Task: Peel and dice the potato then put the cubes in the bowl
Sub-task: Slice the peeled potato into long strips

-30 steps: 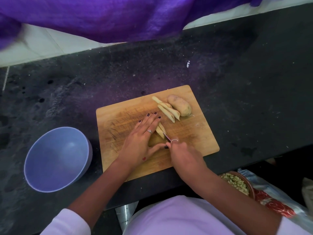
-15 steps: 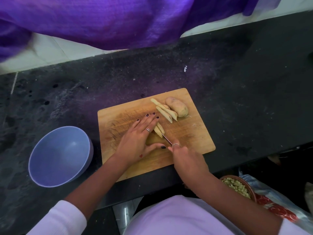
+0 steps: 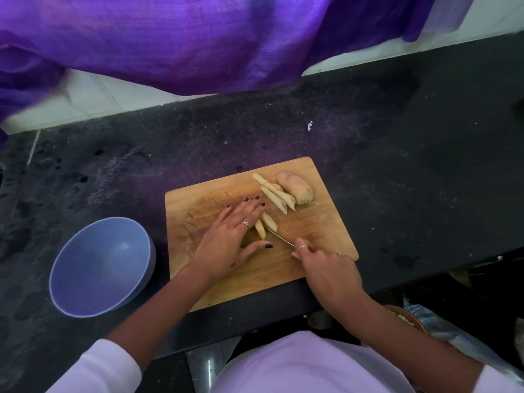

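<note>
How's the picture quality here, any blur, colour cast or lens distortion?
Head view: the purple cloth along the top is smeared with motion blur and throws a violet tint onto the dark counter; the wide lens bows the counter's far edge; the cutting board and both hands stay fairly sharp.

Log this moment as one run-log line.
step: cutting potato strips | left hand: steadies strips | right hand: grips knife | bowl: no cubes | half potato: uncut

White sleeves (image 3: 107,367), dark nail polish, silver rings on the fingers (image 3: 246,224).
</note>
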A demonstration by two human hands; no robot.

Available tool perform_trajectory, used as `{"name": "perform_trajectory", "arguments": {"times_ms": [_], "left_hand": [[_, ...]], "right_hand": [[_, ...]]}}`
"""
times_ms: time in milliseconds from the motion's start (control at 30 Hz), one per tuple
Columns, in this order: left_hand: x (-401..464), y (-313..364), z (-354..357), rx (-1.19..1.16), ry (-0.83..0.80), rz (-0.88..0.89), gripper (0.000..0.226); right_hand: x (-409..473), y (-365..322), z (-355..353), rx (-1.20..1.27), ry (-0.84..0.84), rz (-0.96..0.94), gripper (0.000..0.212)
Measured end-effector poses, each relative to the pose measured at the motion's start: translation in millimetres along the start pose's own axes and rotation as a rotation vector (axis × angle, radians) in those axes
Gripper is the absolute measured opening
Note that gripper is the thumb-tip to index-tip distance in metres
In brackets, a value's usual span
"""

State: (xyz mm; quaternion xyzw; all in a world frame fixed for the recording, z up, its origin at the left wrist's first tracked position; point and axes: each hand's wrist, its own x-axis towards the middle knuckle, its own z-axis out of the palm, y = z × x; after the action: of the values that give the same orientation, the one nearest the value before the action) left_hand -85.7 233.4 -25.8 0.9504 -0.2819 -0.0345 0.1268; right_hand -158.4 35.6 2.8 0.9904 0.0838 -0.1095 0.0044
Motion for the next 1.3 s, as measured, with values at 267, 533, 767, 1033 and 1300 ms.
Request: {"name": "perform_trajectory", "arguments": {"times_ms": [267, 533, 767, 1033, 1300], "left_hand": [[-2, 7, 5, -0.120, 0.067, -0.095, 0.080], [5, 11, 6, -0.377, 0.163, -0.192, 0.101], [9, 13, 8, -0.279, 0.106, -0.291, 0.094], [12, 12, 4, -0.137, 0.069, -0.263, 0.100], [15, 18, 2, -0.138, 0.105, -0.225, 0.093]], "right_hand": [[12, -1, -13, 0.354, -0.191, 0.184, 0.042], [32, -16, -26, 0.457, -0.216, 0.188, 0.041], [50, -3, -24, 0.533, -0.227, 0.303, 0.038], [48, 3, -26, 0.502, -0.240, 0.271, 0.039], [21, 1, -27, 0.478, -0.218, 0.206, 0.038]]}}
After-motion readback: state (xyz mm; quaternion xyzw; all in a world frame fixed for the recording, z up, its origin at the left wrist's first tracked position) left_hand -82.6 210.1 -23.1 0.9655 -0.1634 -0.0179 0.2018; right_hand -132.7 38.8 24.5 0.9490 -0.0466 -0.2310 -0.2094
